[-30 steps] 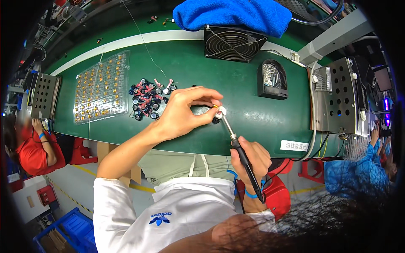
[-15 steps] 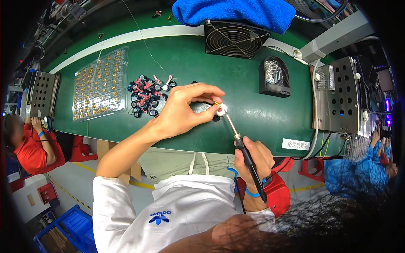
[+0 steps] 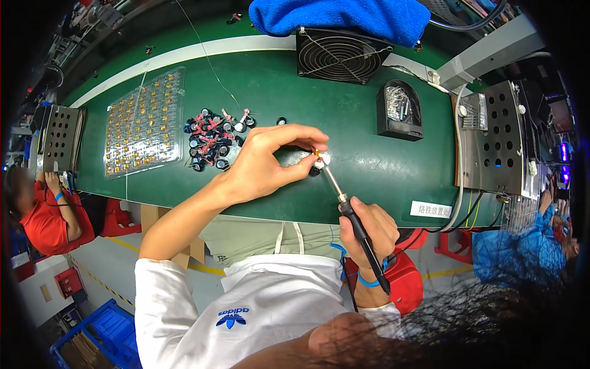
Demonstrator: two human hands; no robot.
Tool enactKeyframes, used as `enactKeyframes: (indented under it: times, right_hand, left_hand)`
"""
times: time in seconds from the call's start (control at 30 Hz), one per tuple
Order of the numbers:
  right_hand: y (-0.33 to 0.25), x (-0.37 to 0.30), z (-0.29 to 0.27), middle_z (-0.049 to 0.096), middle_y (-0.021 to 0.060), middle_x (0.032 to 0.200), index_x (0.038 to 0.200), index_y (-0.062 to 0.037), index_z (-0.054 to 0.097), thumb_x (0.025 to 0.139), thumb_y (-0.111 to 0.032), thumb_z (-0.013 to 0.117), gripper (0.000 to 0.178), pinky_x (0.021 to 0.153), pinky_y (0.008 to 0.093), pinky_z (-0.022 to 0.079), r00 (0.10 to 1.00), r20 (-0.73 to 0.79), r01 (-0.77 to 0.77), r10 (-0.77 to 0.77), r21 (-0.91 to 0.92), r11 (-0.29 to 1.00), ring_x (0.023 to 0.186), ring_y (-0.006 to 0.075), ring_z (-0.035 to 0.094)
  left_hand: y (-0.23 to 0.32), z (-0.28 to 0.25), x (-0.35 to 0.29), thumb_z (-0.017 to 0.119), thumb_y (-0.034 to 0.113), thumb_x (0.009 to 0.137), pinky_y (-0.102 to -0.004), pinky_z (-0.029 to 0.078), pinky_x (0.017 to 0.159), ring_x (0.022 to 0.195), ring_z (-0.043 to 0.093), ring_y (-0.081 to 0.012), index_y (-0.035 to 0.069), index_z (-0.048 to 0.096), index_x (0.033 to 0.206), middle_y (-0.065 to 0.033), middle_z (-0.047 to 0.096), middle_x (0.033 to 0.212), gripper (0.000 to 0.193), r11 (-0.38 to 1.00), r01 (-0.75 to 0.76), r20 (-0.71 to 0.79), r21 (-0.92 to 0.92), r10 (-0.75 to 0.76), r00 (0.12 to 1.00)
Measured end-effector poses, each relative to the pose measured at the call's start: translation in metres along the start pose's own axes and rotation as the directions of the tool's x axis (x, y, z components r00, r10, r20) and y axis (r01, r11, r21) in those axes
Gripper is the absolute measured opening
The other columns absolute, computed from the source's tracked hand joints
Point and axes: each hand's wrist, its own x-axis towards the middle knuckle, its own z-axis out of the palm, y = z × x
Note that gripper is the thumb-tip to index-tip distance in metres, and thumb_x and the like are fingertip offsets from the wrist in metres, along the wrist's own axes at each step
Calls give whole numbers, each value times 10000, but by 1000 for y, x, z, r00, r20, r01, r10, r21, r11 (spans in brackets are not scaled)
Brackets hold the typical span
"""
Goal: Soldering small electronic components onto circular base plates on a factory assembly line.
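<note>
My left hand (image 3: 255,165) pinches a small gold-coloured part (image 3: 316,152) between thumb and forefinger, just above the green worktop. Right beside the fingertips is a small white round piece (image 3: 325,159); whether it rests on a support is hidden. A black bit shows beneath it. In my right hand (image 3: 378,229) is a soldering iron (image 3: 332,182), gripped by its black handle, with the metal tip slanting up to the white piece. Left of my left hand lies a pile of small black round components with red wires (image 3: 212,136).
A clear plastic tray (image 3: 178,144) with rows of gold parts lies at the left. A black fan (image 3: 341,56) stands at the back under a blue towel (image 3: 344,18). A black holder with metal bits (image 3: 399,128) sits right. Perforated metal boxes flank the bench; other people sit beyond both ends.
The iron's tip has shifted slightly left and down. The gold part has turned a little more upright in my left fingers. A loose round component behind that hand shows more fully.
</note>
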Motion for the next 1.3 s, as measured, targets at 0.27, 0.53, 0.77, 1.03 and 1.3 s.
enactKeyframes:
  times: [0.27, 0.53, 0.77, 1.03, 1.3]
  right_hand:
    - [-1, 0, -1, 745, 175, 815, 1144, 109, 685, 902, -91, 759, 322, 585, 325, 536, 1000, 11, -15, 15, 10, 1000, 624, 258, 690]
    - [0, -2, -2, 744, 178, 818, 1156, 107, 681, 906, -94, 761, 330, 580, 328, 531, 1000, 11, -19, 19, 18, 1000, 617, 258, 681]
    - [3, -3, -3, 749, 175, 827, 1231, 105, 649, 944, -119, 739, 375, 601, 328, 549, 999, -18, -26, 27, 15, 1000, 631, 256, 690]
    - [0, 29, -9, 612, 165, 875, 1374, -6, 623, 927, -20, 722, 458, 724, 415, 503, 974, -124, -222, 192, -304, 926, 781, 315, 616]
    - [18, 29, -19, 687, 137, 882, 1434, 24, 575, 932, 3, 705, 519, 732, 404, 524, 964, -176, -238, 199, -240, 941, 771, 279, 625]
  left_hand:
    - [0, 1, -1, 742, -43, 868, -339, 605, 924, 1008, 765, -228, -26, 710, 1182, -139, 775, 1075, 317, 1000, -16, -10, 16, 16, 1000]
    - [1, 3, 0, 751, -48, 861, -339, 607, 918, 1003, 765, -230, -22, 713, 1176, -137, 772, 1076, 319, 1000, -21, -11, 20, 21, 1000]
    - [-2, 1, 5, 745, -50, 863, -332, 603, 929, 1010, 765, -230, -20, 713, 1178, -137, 772, 1078, 319, 1000, -27, 0, 16, 27, 1000]
    - [9, -13, -1, 783, -55, 794, -365, 587, 843, 980, 719, -268, 5, 748, 1048, -117, 748, 1008, 264, 920, -281, 24, 274, 286, 958]
    - [12, -133, -10, 700, -13, 917, -279, 587, 823, 923, 700, -123, -39, 719, 1102, -60, 717, 1015, 188, 964, 149, -193, 218, -108, 975]
